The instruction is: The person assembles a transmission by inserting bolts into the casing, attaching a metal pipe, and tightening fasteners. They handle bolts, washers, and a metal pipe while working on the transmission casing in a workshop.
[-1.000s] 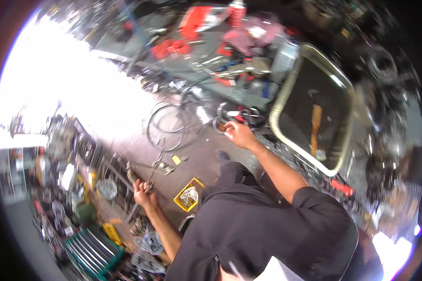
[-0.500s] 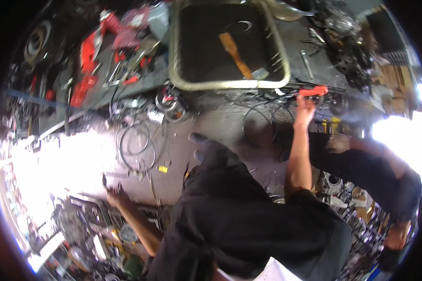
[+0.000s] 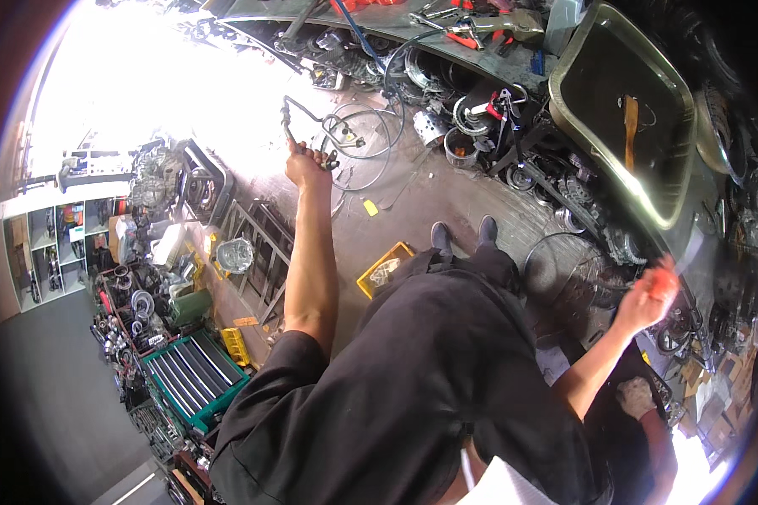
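At the far left, well away from the yellow crate that sits on the floor near the middle, stands a green tool chest with its dark drawers facing up. A metal rack lies between that chest and the crate.

Up and left of the crate, the left hand is raised at the end of a straight bare arm. Its fingers are clenched around a thin bent metal tube, which rises from the fist and hooks over toward the loops of dark cable lying on the floor above the crate. A small yellow tag lies on the floor between the hand and the crate.

Just right of the crate are the person's two dark shoes, toes pointing up the frame.

Far right of the crate, the right hand is closed on a red-handled tool; the hand and tool are blurred, so the tool's kind cannot be told. It is held near the lower corner of a large dark metal tray, which lies up and right of the crate with a wooden stick in it.

At the lower right, below the right hand, another person's gloved hand shows.
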